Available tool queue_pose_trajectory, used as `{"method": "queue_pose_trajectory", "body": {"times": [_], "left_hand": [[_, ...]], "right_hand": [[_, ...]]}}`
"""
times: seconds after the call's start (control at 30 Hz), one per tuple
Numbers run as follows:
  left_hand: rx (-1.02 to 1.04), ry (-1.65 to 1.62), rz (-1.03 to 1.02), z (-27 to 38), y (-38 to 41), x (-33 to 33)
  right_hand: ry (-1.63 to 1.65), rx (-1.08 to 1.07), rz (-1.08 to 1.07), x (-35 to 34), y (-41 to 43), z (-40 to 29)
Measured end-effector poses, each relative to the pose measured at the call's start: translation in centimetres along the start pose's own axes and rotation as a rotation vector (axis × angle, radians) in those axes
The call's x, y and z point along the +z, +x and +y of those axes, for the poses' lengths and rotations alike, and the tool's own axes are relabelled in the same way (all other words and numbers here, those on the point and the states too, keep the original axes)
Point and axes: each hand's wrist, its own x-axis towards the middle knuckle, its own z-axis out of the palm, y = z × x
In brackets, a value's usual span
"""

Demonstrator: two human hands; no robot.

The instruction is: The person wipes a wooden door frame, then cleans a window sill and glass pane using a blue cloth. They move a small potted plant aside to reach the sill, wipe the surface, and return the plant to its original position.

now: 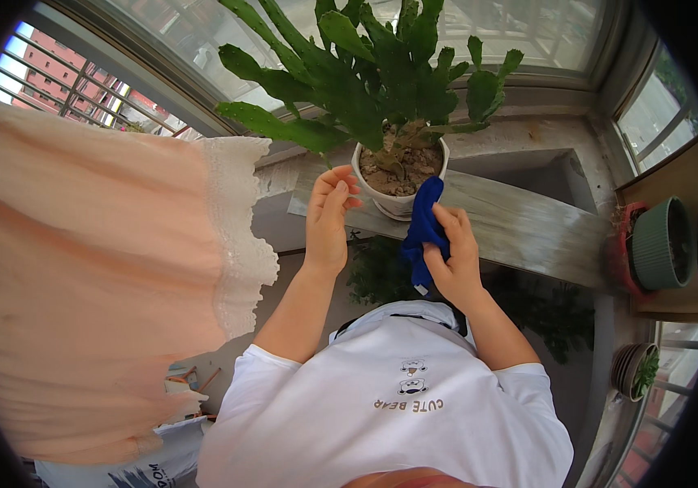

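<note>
In my right hand (455,256) is a bunched dark blue cloth (425,226), its upper end against the front right rim of a white plant pot (379,198). A small pale tag shows at the cloth's lower end. My left hand (330,213) is raised at the pot's left side with fingers loosely curved and holding nothing; whether the fingertips touch the pot I cannot tell. A large prickly pear cactus (355,91) grows from dry brown soil (407,174) in the pot. Its flat green pads spread above both hands.
The pot stands on a grey board (507,226) by the window. A peach curtain (92,274) with lace edging hangs at left. To the right are a green ribbed pot (660,244), a red pot (620,256) and a small succulent (644,372). Dark foliage (376,274) sits below the board.
</note>
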Motion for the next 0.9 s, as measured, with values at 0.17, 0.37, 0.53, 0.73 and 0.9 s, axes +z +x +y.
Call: {"method": "queue_pose_trajectory", "body": {"times": [0.17,0.37,0.53,0.73,0.9], "left_hand": [[0.123,0.286,0.046,-1.8,-1.0,0.3],[0.073,0.437,-0.043,-4.1,-1.7,1.0],[0.079,0.324,-0.061,-4.5,-1.8,1.0],[0.054,0.245,-0.010,-4.1,-2.0,1.6],[-0.024,0.098,0.149,-3.4,-3.4,2.7]], "right_hand": [[0.126,0.265,0.145,-2.5,1.6,2.2],[0.094,0.218,0.049,-0.7,1.6,3.2],[-0.095,0.137,-0.036,0.2,1.2,1.0],[-0.229,0.028,-0.208,1.8,1.3,-0.8],[-0.062,0.141,-0.437,3.3,1.1,-0.9]]}}
